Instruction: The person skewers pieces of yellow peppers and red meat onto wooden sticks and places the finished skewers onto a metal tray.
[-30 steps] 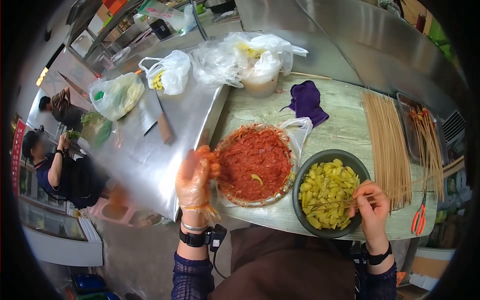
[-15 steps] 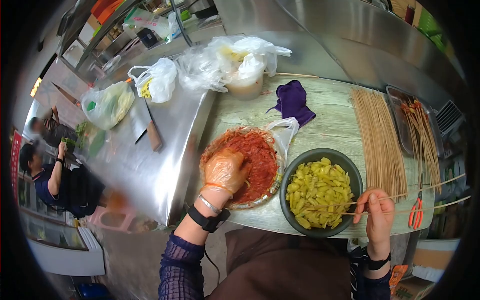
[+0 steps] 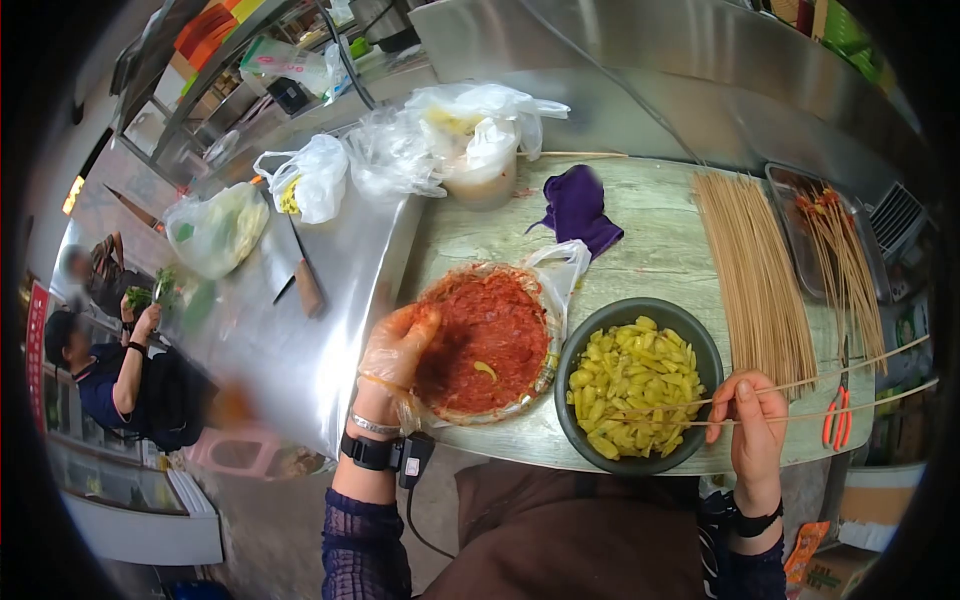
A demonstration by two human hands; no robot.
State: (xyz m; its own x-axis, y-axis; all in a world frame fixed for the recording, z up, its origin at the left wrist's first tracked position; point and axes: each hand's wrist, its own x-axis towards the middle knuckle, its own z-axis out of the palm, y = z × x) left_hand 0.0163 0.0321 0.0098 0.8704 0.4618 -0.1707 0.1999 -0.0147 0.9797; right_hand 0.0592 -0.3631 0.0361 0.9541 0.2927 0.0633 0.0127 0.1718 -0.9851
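My left hand [image 3: 393, 350], in a clear plastic glove, is at the left rim of a plastic-lined bowl of red minced meat [image 3: 480, 340]. Its fingers are curled together, with red meat at the tips. One yellow-green pepper piece [image 3: 485, 370] lies on the meat. My right hand [image 3: 752, 415] pinches two thin wooden skewers [image 3: 800, 386] between thumb and fingers. Their left ends reach over a dark bowl [image 3: 712, 345] of chopped yellow-green peppers [image 3: 635, 385].
Bare skewers [image 3: 755, 280] lie in a wide row, beside a tray [image 3: 780, 180] with loaded skewers [image 3: 835, 240]. Orange-handled pliers [image 3: 838, 418] are at the right. A purple cloth [image 3: 578, 210], plastic bags [image 3: 395, 150] and a knife [image 3: 305, 285] lie farther back. Two people [image 3: 120, 370] work at left.
My left hand has come out of the middle of the meat and moved left to the rim, uncovering the pepper piece. My right hand holds the skewers almost unmoved.
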